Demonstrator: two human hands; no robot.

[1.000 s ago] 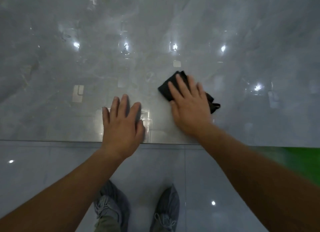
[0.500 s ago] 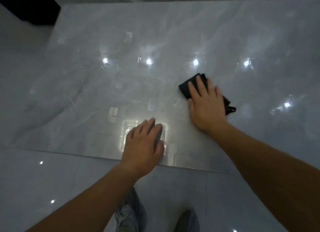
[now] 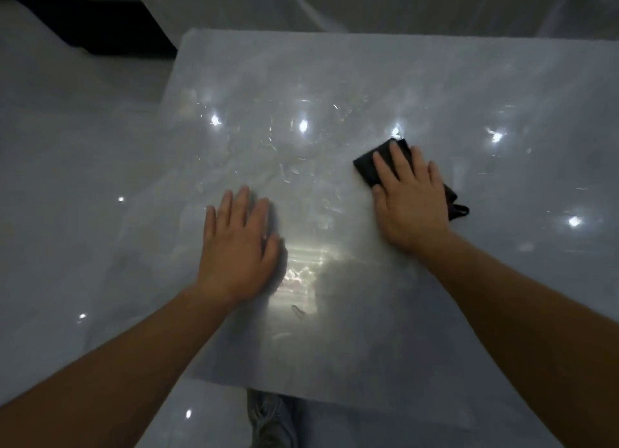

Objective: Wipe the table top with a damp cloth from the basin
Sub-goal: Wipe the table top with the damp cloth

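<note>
Item: dark cloth (image 3: pixel 368 166), under my right hand (image 3: pixel 408 199), fingers straight, pressing it flat for wiping. Left hand (image 3: pixel 237 246): spread on worktop (image 3: pixel 335 79), likely bracing my reach.

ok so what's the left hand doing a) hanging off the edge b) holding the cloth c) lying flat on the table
c: the left hand lies flat, fingers straight, on the table; the cloth is under the right hand.
</note>
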